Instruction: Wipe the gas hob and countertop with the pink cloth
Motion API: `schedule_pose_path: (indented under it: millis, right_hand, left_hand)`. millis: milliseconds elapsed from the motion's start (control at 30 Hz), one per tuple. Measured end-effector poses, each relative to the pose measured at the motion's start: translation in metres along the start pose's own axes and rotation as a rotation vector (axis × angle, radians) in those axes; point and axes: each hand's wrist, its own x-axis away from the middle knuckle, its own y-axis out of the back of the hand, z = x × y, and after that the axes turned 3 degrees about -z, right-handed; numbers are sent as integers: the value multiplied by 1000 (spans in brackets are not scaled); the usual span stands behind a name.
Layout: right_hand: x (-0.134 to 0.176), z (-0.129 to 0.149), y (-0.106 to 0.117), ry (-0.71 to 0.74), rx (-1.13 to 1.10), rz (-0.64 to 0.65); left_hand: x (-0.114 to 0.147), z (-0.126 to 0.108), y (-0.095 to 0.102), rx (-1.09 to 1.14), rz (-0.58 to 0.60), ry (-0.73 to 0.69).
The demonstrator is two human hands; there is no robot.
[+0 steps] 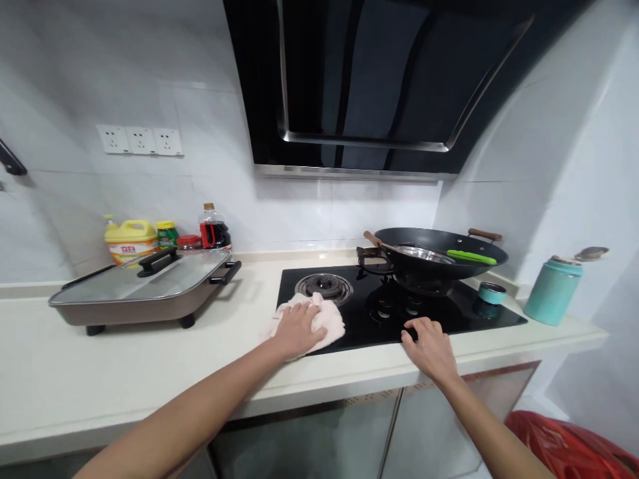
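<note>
My left hand (298,328) presses down on a pale pink cloth (332,320), its fingers over the fabric. The cloth covers the front left corner of the black glass gas stove (359,336) and laps onto the counter. Just behind it is the left burner (324,287), with no pan on it. At the stove's front edge rests my right hand (428,346), holding nothing, its fingers loosely bent and the thumb apart. Two control knobs (384,311) are close to that hand. A black wok (434,256) sits over the right burner, holding a green-handled utensil (472,257) and something shiny metal.
An electric pan with a glass lid (144,293) stands on the left counter, several bottles and a yellow jug (132,241) behind it. Right of the stove are a turquoise jar (554,293) and a small turquoise lid (492,293). A black range hood (369,86) hangs overhead.
</note>
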Motion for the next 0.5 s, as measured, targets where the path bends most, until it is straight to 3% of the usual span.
schedule_pose_path:
  millis: [133, 233, 500]
  right_hand:
    - [2, 0, 1, 33, -33, -31]
    - [3, -1, 1, 45, -48, -49]
    - [3, 0, 2, 65, -77, -79]
  left_hand:
    - [-34, -47, -10, 47, 26, -112]
    - [-73, -74, -21, 39, 8, -109]
    - [-177, -101, -53, 44, 2, -110]
